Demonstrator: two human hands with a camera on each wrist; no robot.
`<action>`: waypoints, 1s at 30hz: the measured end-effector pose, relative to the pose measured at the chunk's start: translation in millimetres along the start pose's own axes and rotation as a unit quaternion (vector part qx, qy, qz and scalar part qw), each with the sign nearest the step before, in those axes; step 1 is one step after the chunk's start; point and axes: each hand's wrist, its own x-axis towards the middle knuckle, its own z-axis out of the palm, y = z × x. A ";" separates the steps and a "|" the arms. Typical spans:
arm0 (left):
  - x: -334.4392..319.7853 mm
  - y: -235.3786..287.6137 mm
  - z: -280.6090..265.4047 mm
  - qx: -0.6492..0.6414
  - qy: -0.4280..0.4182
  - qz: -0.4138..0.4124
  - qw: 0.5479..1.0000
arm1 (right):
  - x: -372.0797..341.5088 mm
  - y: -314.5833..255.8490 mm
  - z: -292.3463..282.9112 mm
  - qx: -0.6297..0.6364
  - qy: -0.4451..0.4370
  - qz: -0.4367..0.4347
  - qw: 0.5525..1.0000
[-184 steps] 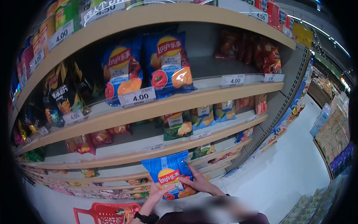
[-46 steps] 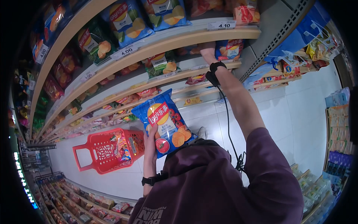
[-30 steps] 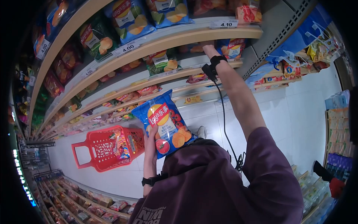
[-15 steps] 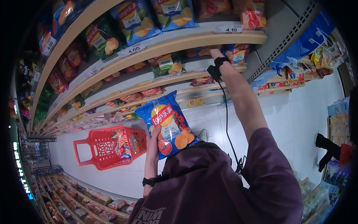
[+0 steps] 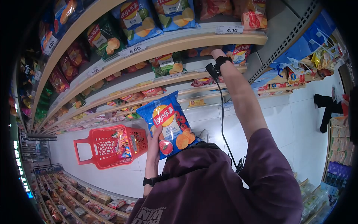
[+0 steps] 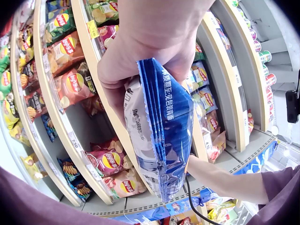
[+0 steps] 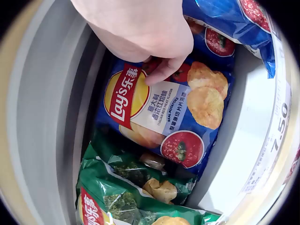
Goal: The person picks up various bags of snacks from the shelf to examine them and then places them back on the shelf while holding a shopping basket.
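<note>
In the head view my left hand (image 5: 153, 143) grips a blue Lay's chip bag (image 5: 170, 127) by its side, thumb across the front, held before my waist. The left wrist view shows that bag (image 6: 161, 131) end-on, crimped seam towards the camera. My right arm reaches into a lower shelf; the right hand (image 5: 216, 52) is mostly under the shelf edge. In the right wrist view the right hand (image 7: 145, 33) has bent fingers, one fingertip on the front of another blue Lay's bag (image 7: 159, 101) with tomato and chip pictures. Whether it pinches the bag I cannot tell.
Green chip bags (image 7: 126, 192) lie beside the touched one, and another blue bag (image 7: 229, 23) overlaps it. A red shopping basket (image 5: 97, 147) with snacks stands on the floor to the left. A black cable (image 5: 223, 119) hangs from the right wrist. Dark legs (image 5: 328, 110) show at right.
Since the oldest frame, the right hand has left the held bag and reached into the lower shelf; the view has tilted down. In the last second both hands barely move, while a person passes at right.
</note>
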 end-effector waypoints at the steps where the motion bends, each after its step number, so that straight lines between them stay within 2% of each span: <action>1: -1.7 1.7 1.0 -0.002 -0.006 0.000 1.000 | 0.4 -0.2 0.9 0.003 0.001 -0.001 1.000; 3: -6.7 6.5 3.6 -0.008 -0.017 0.001 1.000 | -0.7 0.6 1.4 0.007 0.001 0.000 1.000; 6: -7.6 4.8 3.4 -0.007 0.019 0.005 1.000 | -5.7 1.0 1.5 0.018 0.002 0.004 1.000; 9: -5.1 2.9 -2.0 -0.009 -0.014 0.001 1.000 | -9.0 2.4 -0.2 0.035 0.003 0.013 0.999; 12: -3.3 -1.3 -3.2 -0.003 0.008 0.003 1.000 | -11.7 4.8 -1.1 0.058 0.008 0.027 0.998; 14: -3.0 0.0 -3.3 -0.005 -0.014 0.001 1.000 | -15.9 3.4 -0.7 0.082 0.016 0.039 0.996; 19: -1.8 -3.5 -4.6 -0.012 -0.020 0.001 1.000 | -46.1 -15.7 7.0 0.209 0.086 0.094 0.970; 22: -4.5 1.0 1.5 -0.018 -0.032 0.003 0.999 | -95.5 -40.8 0.3 0.312 0.105 0.071 0.942; 24: -5.0 4.6 6.9 -0.014 -0.028 -0.004 1.000 | -142.1 -53.7 -7.7 0.339 0.049 -0.039 0.939; 25: -1.9 2.8 7.4 -0.013 -0.036 -0.001 0.999 | -165.7 -74.6 -44.1 0.356 -0.159 0.052 0.919; 26: 3.3 -0.1 7.3 -0.010 -0.045 0.002 0.999 | -184.5 -58.7 -20.4 0.433 -0.240 0.067 0.867; 28: 9.4 -1.0 11.7 -0.007 -0.065 0.003 0.998 | -217.5 -76.6 -45.2 0.462 -0.370 0.146 0.793; 30: 12.1 -0.1 21.6 -0.005 -0.089 -0.002 0.996 | -235.0 -100.0 -75.8 0.453 -0.424 0.196 0.760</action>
